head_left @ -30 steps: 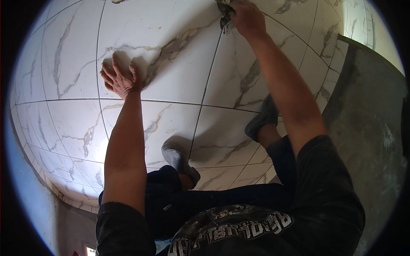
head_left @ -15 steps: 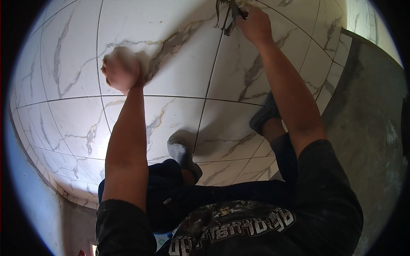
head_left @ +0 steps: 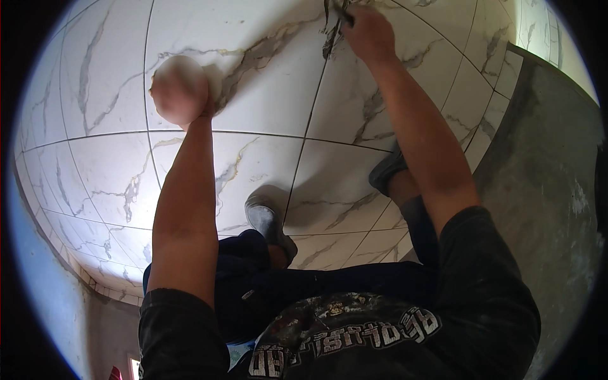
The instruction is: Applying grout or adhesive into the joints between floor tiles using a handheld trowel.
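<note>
Your right hand (head_left: 370,33) is closed around a slim dark tool (head_left: 344,14) at the upper edge of the view, the tool just beside a streak of dark paste (head_left: 329,43) that lies at the upper end of a joint in the white, grey-veined tiled floor (head_left: 266,104). Your left hand (head_left: 180,92) is over a tile to the left, well apart from the tool, but it is blurred and you cannot tell how its fingers stand. Nearer your body, your left shoe (head_left: 265,214) and right shoe (head_left: 386,172) rest on the tiles, with a grey surface (head_left: 541,164) to the right.
</note>
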{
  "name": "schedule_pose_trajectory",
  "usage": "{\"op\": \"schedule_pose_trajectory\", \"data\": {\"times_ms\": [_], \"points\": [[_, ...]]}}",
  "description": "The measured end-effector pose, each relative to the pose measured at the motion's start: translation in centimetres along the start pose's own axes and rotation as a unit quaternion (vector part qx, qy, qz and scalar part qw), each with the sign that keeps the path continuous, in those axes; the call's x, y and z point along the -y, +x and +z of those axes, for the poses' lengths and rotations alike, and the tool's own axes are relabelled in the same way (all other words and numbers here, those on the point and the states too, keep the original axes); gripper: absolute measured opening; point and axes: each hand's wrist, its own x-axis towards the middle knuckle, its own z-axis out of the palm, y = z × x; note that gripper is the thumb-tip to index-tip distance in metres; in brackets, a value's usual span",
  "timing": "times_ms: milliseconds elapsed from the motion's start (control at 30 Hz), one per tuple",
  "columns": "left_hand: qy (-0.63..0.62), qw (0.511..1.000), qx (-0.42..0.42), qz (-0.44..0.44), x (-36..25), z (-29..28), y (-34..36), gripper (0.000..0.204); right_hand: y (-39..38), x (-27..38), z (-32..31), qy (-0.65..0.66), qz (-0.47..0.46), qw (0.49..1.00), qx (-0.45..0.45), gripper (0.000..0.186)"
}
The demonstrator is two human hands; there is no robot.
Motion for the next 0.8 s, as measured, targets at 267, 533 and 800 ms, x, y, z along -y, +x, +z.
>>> {"op": "schedule_pose_trajectory", "data": {"times_ms": [267, 533, 800], "points": [[0.002, 1.0, 0.003, -0.004, 0.6, -0.2, 0.2, 0.077, -8.5, 2.0, 1.2, -0.034, -0.231, 0.972, 0.029, 0.009], [-0.008, 1.0, 0.004, 0.01, 0.4, -0.1, -0.1, 0.077, -1.3, -0.2, -0.4, 0.043, 0.074, 0.996, 0.001, 0.029], [-0.004, 1.0, 0.001, 0.003, 0.4, 0.0, -0.3, 0.076, -9.8, 4.9, 2.3, 0.093, 0.098, 0.99, 0.031, 0.023]]}}
